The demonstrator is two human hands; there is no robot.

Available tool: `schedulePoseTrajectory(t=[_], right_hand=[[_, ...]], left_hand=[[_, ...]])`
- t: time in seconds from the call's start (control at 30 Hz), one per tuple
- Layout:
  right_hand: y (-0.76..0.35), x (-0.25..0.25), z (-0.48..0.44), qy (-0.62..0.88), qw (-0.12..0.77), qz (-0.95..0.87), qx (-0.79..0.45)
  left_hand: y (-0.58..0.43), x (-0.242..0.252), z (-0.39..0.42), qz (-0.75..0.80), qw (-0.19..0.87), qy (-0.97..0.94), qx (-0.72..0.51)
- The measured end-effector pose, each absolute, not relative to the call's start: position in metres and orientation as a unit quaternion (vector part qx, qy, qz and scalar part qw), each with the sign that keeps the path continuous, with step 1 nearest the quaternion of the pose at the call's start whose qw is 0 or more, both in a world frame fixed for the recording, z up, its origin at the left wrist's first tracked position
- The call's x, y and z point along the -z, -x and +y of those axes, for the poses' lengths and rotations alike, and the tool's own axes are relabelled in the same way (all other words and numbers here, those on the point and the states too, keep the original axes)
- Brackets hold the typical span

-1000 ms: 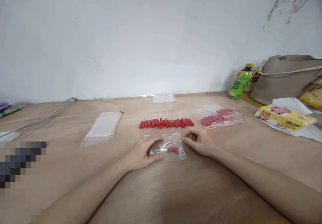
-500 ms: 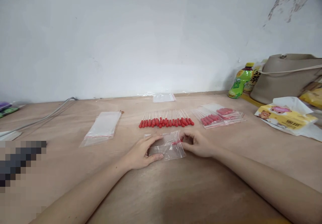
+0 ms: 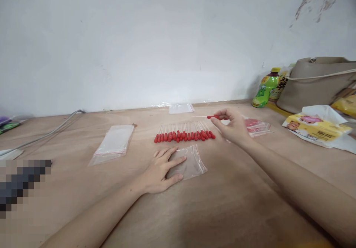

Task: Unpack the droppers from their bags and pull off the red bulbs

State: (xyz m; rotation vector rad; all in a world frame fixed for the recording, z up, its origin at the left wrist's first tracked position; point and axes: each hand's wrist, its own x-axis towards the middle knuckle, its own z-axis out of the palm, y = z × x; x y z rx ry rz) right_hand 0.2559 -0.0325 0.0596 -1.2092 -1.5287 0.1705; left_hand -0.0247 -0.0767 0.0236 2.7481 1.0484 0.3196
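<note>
My left hand (image 3: 164,170) lies on a clear zip bag (image 3: 193,164), its fingers spread and pressing the bag to the table. In my right hand (image 3: 232,125), thumb and fingers pinch the red bulb of a dropper (image 3: 210,117), whose thin clear tube points left. Below it a row of droppers with red bulbs (image 3: 183,136) lies side by side, tubes toward the wall. Partly behind my right hand are bags with red droppers inside (image 3: 257,126).
A stack of zip bags (image 3: 114,140) lies to the left, and another bag (image 3: 181,108) is near the wall. At the right stand a green bottle (image 3: 266,88), a grey-beige handbag (image 3: 311,86) and a yellow tissue pack (image 3: 317,127). A grey cable (image 3: 52,130) crosses the left side.
My right hand has moved up and away from the bag's mouth, with a dropper in its pinch. My left hand's fingers have flattened onto the bag, which now lies flatter.
</note>
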Motion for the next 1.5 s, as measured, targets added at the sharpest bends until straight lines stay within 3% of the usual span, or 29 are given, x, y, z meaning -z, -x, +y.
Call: schedulePoseTrajectory(t=[0.2,0.37,0.6,0.73,0.83,1.17,1.33,1.5], right_hand=[[-0.219,-0.031,-0.015,0.533,0.396,-0.739,0.114],[-0.211,-0.023,-0.014,0.543,0.317,-0.769,0.118],[-0.22,-0.025,-0.052,0.464,0.348,-0.813,0.043],[-0.224,-0.022,-0.085,0.319,0.271,-0.908,0.008],[-0.229,-0.016,-0.096,0.299,0.229,-0.926,-0.026],[-0.241,0.001,-0.085,0.296,0.288,-0.909,-0.048],[-0.25,-0.014,-0.078,0.363,0.315,-0.87,0.107],[-0.291,-0.032,-0.05,0.601,0.268,-0.698,0.281]], left_hand=[[0.026,-0.025,-0.077,0.356,0.091,-0.926,-0.085],[0.025,-0.027,-0.078,0.366,0.09,-0.923,-0.073],[0.025,-0.026,-0.077,0.365,0.095,-0.922,-0.083],[0.024,-0.027,-0.078,0.365,0.097,-0.922,-0.085],[0.023,-0.029,-0.078,0.374,0.103,-0.918,-0.081],[0.025,-0.021,-0.068,0.4,0.208,-0.866,-0.216],[0.026,-0.012,-0.062,0.454,0.164,-0.826,-0.29],[0.028,-0.012,-0.06,0.524,0.117,-0.796,-0.279]])
